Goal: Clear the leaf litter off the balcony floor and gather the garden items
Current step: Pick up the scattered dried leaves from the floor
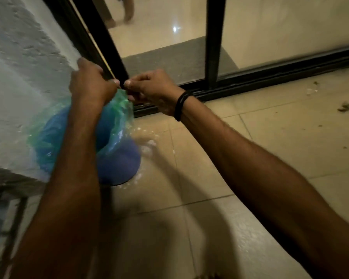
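A white wall (18, 77) borders the left side. Beside it, a blue bin (117, 160) stands on the tiled floor (250, 158), lined with a green plastic bag (119, 109). The left hand (91, 81) and right hand (151, 87), close together, appear to pinch the bag's upper edge. Leaf litter (345, 107) lies scattered at far right, near the door track (270, 77).

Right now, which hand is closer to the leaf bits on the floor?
Right. The right hand pinches the green plastic bag at its top, on the side toward the leaf bits, which lie far across the tiles. The left hand grips the bag beside it, farther away.
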`<state>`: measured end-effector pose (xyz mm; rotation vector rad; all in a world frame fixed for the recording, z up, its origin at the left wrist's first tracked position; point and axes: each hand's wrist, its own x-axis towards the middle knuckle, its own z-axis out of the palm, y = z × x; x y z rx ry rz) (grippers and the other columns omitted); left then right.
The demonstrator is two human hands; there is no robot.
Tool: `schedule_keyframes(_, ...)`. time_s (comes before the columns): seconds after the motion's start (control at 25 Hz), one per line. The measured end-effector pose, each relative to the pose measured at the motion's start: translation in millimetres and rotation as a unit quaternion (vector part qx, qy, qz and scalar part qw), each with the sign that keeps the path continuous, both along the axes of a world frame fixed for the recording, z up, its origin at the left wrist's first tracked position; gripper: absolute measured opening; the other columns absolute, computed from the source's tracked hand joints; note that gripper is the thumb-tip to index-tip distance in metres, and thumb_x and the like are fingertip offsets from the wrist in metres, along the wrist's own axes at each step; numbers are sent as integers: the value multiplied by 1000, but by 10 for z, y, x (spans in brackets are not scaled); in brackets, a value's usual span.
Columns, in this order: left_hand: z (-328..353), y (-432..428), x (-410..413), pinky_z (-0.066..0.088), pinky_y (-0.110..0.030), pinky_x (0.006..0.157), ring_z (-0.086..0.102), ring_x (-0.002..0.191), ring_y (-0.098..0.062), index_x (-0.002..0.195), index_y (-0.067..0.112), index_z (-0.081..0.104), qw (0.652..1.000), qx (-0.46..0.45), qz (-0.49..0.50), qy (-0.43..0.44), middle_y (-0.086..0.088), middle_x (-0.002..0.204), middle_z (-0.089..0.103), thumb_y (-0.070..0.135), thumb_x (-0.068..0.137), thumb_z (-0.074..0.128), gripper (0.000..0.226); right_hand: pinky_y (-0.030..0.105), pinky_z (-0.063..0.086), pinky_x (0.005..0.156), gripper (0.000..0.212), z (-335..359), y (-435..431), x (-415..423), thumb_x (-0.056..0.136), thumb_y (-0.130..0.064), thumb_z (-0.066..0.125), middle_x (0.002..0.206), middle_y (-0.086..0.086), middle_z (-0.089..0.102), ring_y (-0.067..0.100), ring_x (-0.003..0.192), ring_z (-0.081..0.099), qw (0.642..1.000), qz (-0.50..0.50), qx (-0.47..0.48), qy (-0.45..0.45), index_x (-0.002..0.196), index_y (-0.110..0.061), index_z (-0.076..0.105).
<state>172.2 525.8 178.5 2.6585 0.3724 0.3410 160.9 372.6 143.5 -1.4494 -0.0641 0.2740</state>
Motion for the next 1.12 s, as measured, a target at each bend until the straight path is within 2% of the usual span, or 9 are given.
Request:
schedule_keyframes(0.08,42,-581,23,47,-42,101,57,119,-29,124,18,54,996,-38,-70,-50,-9,126,61,39,87,73,47,34,60,81,16,-120,-565,-35,92,-5,64,97,14,66,23,89,69,995,-92,32,36,103,6,66)
schedule_keyframes(0.2,-201,-1599,50,51,-39,93,58,107,-19,118,20,57,979,-80,-183,-45,-1,116,61,36,91,69,33,40,60,84,6,-485,-1465,-167,90,-6,68,91,11,69,24,89,71,965,-254,-23,56,91,-1,70)
schedule_keyframes(0.32,-726,-2615,59,51,-38,91,60,105,-22,114,17,61,955,-90,-283,-4,-4,114,64,25,92,67,24,39,58,86,7,-921,-2295,-415,89,-13,69,89,6,72,20,88,70,908,-375,-170,71,83,-13,72)
schedule_keyframes(0.4,-1096,-3279,6,51,-36,89,61,108,-26,112,19,61,943,-80,-322,37,-6,116,64,22,92,66,21,37,57,88,7,-1124,-2831,-606,88,-15,68,92,7,73,21,91,69,857,-421,-283,85,87,-12,75)
schedule_keyframes(0.52,-1547,-4090,11,50,-35,80,60,106,-27,113,18,58,911,-14,-403,89,-7,116,63,23,92,66,23,35,55,85,13,-1254,-3622,-770,90,-18,66,95,10,74,24,94,67,793,-399,-450,101,94,-9,75)
schedule_keyframes(0.72,-1812,-4931,318,50,-36,84,58,109,-30,116,12,59,879,52,-452,140,-11,119,60,26,93,65,28,37,53,85,22,-1091,-4723,-729,90,-25,68,104,14,71,31,99,64,734,-243,-616,150,105,-9,71)
schedule_keyframes(0.88,-1822,-5084,191,53,-36,86,60,109,-30,116,11,63,858,43,-472,197,-12,120,63,26,93,67,27,36,51,90,30,-1058,-4938,-991,88,-22,72,112,15,69,31,106,62,728,-209,-620,206,114,-7,70)
schedule_keyframes(1.0,-1903,-5183,15,54,-36,90,62,110,-31,116,9,68,840,23,-486,242,-13,120,66,24,92,72,29,38,53,90,25,-1209,-5024,-1326,88,-18,71,113,16,68,33,105,62,717,-163,-615,284,110,-7,71)
schedule_keyframes(1.12,-2196,-5358,-81,53,-37,94,61,114,-31,125,5,66,823,3,-502,267,-16,125,64,21,90,74,39,39,54,89,21,-1570,-5257,-1534,87,-15,71,110,14,69,32,102,63,724,-179,-594,302,106,-7,72)
